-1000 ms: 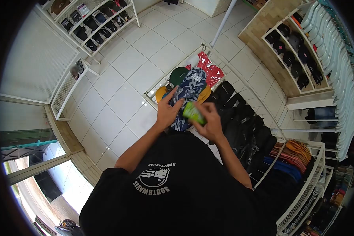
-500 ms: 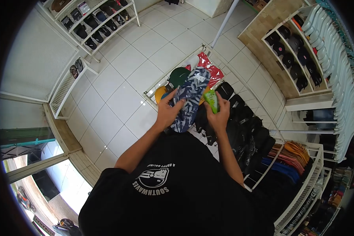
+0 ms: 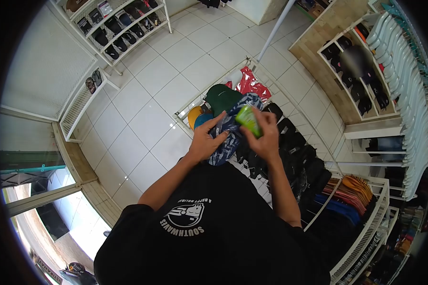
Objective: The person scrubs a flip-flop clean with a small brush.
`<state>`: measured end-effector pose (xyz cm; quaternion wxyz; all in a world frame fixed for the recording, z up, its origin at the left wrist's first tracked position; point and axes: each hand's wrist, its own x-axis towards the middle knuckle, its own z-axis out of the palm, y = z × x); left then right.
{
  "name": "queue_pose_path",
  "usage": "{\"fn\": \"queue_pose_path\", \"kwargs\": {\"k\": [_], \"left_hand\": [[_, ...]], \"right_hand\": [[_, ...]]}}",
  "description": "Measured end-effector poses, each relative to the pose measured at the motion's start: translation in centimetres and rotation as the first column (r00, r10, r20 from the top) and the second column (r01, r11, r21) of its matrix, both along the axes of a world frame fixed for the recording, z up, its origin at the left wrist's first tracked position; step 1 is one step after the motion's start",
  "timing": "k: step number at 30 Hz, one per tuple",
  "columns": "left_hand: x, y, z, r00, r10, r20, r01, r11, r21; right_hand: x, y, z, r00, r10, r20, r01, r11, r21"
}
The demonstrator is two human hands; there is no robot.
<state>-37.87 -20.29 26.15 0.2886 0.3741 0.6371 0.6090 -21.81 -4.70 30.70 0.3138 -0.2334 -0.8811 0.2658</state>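
My left hand (image 3: 206,141) grips the left side of a blue patterned item (image 3: 222,151) in clear wrapping, with its thumb across the front. In my right hand (image 3: 266,135) is a bright green object (image 3: 248,121), held over the right part of the patterned item; its label is blurred. Beyond them, a dark green cap (image 3: 222,98) lies on the white wire rack, with a yellow cap (image 3: 193,116) at its left and red wrapped packs (image 3: 253,84) behind.
Black bags or pouches (image 3: 290,142) fill the rack's right side. Folded clothes (image 3: 352,194) sit at the lower right. Sandals stand on a shelf (image 3: 165,14) at the upper left, and caps hang on a wall rack (image 3: 389,112) at the right.
My right hand has moved left with the green object, now over the patterned item. The patterned item appears lower and bent, showing more of the dark green cap.
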Motion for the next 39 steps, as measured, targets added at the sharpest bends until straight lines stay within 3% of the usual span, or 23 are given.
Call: {"fn": "queue_pose_path", "kwargs": {"k": [1,4,6,7,9,11,13,14,15,17,19,21,22,23,25,26,27,30,33,34,35,38,39], "left_hand": [[-0.1,-0.2,-0.1,1.000,0.002,0.001,-0.002,1.000,-0.004],[-0.7,-0.1,0.3,0.998,-0.055,-0.017,0.055,0.998,0.020],[-0.3,-0.4,0.4,0.998,-0.056,-0.034,0.056,0.998,0.004],[-0.5,-0.5,0.5,0.996,-0.065,-0.060,0.064,0.998,-0.017],[-0.5,-0.6,0.3,0.997,-0.078,0.001,0.078,0.997,-0.001],[-0.4,-0.6,0.3,0.991,-0.110,0.075,0.112,0.994,-0.018],[-0.2,-0.7,0.5,0.995,-0.095,0.001,0.095,0.995,-0.024],[-0.1,-0.8,0.7,0.995,-0.103,0.020,0.103,0.994,-0.026],[-0.4,-0.7,0.9,0.993,-0.111,0.028,0.112,0.993,-0.025],[-0.5,-0.7,0.5,0.994,-0.104,0.032,0.105,0.994,-0.019],[-0.6,-0.9,0.2,0.982,-0.128,0.138,0.133,0.991,-0.028],[-0.4,-0.8,0.4,0.983,-0.136,0.126,0.140,0.990,-0.022],[-0.4,-0.9,0.6,0.984,-0.139,0.110,0.142,0.990,-0.021],[-0.5,-0.8,0.5,0.985,-0.138,0.104,0.140,0.990,-0.020],[-0.4,-0.7,0.1,0.992,-0.101,0.078,0.103,0.995,-0.012],[-0.4,-0.7,0.0,0.991,-0.105,0.080,0.106,0.994,-0.013],[-0.6,-0.8,-0.1,0.986,-0.124,0.108,0.126,0.992,-0.016],[-0.3,-0.8,0.5,0.981,-0.147,0.128,0.151,0.988,-0.021],[-0.7,-0.6,0.6,0.986,-0.137,0.097,0.138,0.990,-0.003],[-0.5,-0.7,0.6,0.987,-0.128,0.097,0.128,0.992,0.009],[-0.4,-0.7,0.7,0.986,-0.132,0.102,0.132,0.991,0.006],[-0.4,-0.9,0.7,0.980,-0.145,0.133,0.150,0.988,-0.024],[-0.2,-1.0,0.5,0.981,-0.143,0.134,0.147,0.989,-0.025]], "right_hand": [[-0.3,-0.5,-0.1,0.999,0.033,0.007,-0.033,0.999,0.014],[-0.8,2.1,-0.9,0.993,-0.117,0.005,0.117,0.991,-0.068],[-1.4,3.1,-1.5,0.950,-0.295,-0.099,0.287,0.954,-0.091],[-1.7,2.5,-1.0,0.952,-0.286,-0.106,0.277,0.957,-0.090],[-1.6,-0.1,0.4,0.996,0.084,-0.039,-0.082,0.996,0.040],[-1.7,1.8,0.1,0.999,0.036,0.007,-0.036,0.999,0.024],[-2.4,3.9,-0.8,0.944,-0.330,-0.022,0.324,0.936,-0.134],[-2.6,3.7,-0.9,0.940,-0.337,-0.044,0.332,0.938,-0.099],[-2.6,2.9,-0.9,0.941,-0.335,-0.054,0.329,0.939,-0.097],[-2.1,-0.4,1.2,0.998,0.049,-0.034,-0.047,0.998,0.040],[-1.8,0.4,0.6,0.999,0.032,0.013,-0.032,0.999,-0.006],[-2.1,3.8,-2.0,0.958,-0.286,-0.029,0.280,0.952,-0.122],[-2.5,3.8,-1.5,0.937,-0.344,-0.053,0.331,0.927,-0.174],[-2.6,3.1,-1.1,0.937,-0.343,-0.059,0.329,0.928,-0.175],[-2.0,0.1,0.3,0.997,-0.061,-0.049,0.063,0.998,0.028],[-1.7,-1.2,0.9,0.999,0.042,-0.013,-0.042,0.998,-0.049],[-1.5,-0.6,0.6,0.999,0.037,-0.010,-0.037,0.998,-0.050],[-1.6,3.5,-2.3,0.954,-0.296,-0.047,0.285,0.944,-0.164],[-1.6,1.4,-0.8,0.981,-0.184,-0.064,0.182,0.983,-0.034],[-1.5,0.2,-0.6,0.998,-0.015,-0.062,0.018,0.999,0.047],[-1.3,-1.2,0.1,0.999,0.050,0.012,-0.048,0.992,-0.115],[-1.5,1.8,-1.8,0.996,-0.064,-0.056,0.057,0.992,-0.116],[-1.5,3.0,-2.8,0.978,-0.206,-0.037,0.197,0.967,-0.163]]}}
